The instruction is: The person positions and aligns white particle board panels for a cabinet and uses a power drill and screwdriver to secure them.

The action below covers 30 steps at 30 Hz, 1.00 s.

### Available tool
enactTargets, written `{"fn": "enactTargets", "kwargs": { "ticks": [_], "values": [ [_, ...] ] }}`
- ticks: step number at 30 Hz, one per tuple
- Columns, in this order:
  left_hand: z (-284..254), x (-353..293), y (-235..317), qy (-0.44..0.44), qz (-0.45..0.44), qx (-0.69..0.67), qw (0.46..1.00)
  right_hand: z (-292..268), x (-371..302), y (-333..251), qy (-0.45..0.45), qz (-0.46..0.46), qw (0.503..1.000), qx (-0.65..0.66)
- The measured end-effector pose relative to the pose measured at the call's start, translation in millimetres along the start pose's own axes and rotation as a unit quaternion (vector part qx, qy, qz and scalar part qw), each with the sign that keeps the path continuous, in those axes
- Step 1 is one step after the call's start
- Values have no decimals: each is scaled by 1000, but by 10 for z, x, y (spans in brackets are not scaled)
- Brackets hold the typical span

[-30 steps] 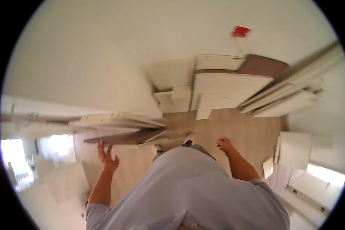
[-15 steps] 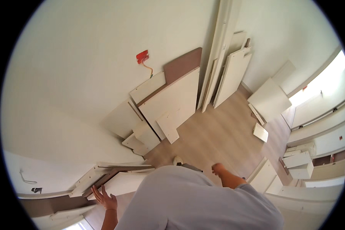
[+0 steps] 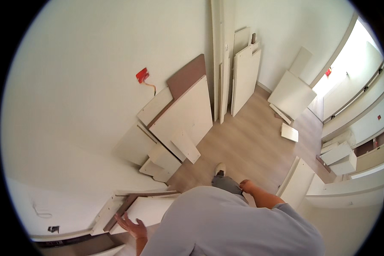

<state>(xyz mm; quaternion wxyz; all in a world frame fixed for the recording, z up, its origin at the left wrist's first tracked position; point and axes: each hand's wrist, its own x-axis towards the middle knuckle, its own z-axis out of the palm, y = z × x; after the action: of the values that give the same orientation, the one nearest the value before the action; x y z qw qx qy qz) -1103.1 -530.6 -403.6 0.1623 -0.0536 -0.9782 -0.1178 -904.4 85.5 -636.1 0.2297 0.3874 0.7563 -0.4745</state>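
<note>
Along the wall-side edge of the floor (image 3: pixel 243 138), large white panels (image 3: pixel 187 113) already lean upright, and another panel stack (image 3: pixel 147 209) leans near its lower-left corner, while a small white board (image 3: pixel 289 132) toward the right edge appears left lying loose. The left hand (image 3: pixel 134 228) is spread, clasping nothing, at that stack's edge, contact uncertain; the right hand (image 3: pixel 246 186) hangs by the thigh, its grip impossible to tell.

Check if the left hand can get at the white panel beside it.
Probably yes: the left hand is open beside the white panel, with nothing visible between them; whether they touch, I can't tell.
</note>
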Motion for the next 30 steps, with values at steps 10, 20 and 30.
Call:
{"fn": "enactTargets", "kwargs": {
  "ticks": [10,20,30],
  "values": [
    [1230,945,2294,-219,226,-329,890,-1039,633,-153,54,13,998,6],
    [1949,2173,4668,-430,249,-275,823,-2726,763,341,177,64,963,193],
    [2987,3262,6783,-509,306,-293,749,-2983,646,-106,194,170,903,343]
  ]
}}
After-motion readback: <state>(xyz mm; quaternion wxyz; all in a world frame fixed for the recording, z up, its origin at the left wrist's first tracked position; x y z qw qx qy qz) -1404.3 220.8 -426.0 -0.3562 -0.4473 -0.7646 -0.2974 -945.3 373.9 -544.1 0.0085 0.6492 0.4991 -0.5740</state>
